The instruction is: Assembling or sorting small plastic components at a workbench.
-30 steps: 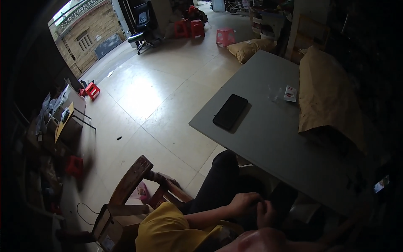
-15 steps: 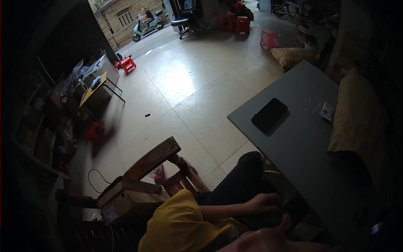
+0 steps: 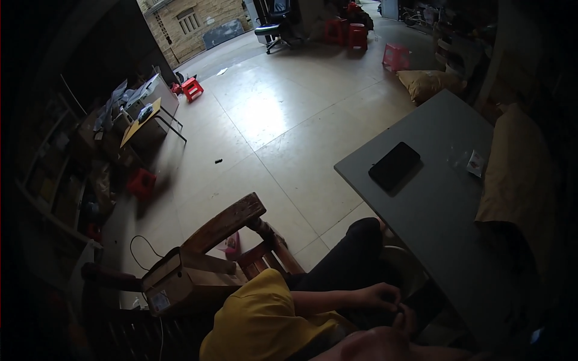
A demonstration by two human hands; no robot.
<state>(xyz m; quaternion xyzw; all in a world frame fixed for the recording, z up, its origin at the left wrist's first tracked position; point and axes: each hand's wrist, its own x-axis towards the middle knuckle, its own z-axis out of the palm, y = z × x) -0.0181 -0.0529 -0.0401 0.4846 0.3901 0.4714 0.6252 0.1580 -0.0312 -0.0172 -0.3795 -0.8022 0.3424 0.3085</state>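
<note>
Over my lap, my left hand (image 3: 382,295) comes out of a yellow sleeve (image 3: 256,310), its fingers curled into a pinch. My right hand (image 3: 406,320) is just below it, fingers bent up toward the left fingertips. The two hands nearly meet. Whatever lies between the fingertips is too dark and small to make out. Dark trousers (image 3: 346,249) cover my bent leg beneath. On the grey table (image 3: 415,210) to the right, a black smartphone (image 3: 394,167) lies flat, apart from both hands.
A small white packet (image 3: 475,162) and a brown paper bag (image 3: 518,168) are on the table. At my left, a cardboard box (image 3: 192,277) rests by a wooden armrest (image 3: 226,222). Red stools (image 3: 192,89), a folding table (image 3: 141,123) and a tan sack (image 3: 428,85) stand farther off.
My left fingers have drawn into a clearer pinch, and my right fingers have risen toward them. The scooter rider outside has gone from view. The whole view has shifted slightly.
</note>
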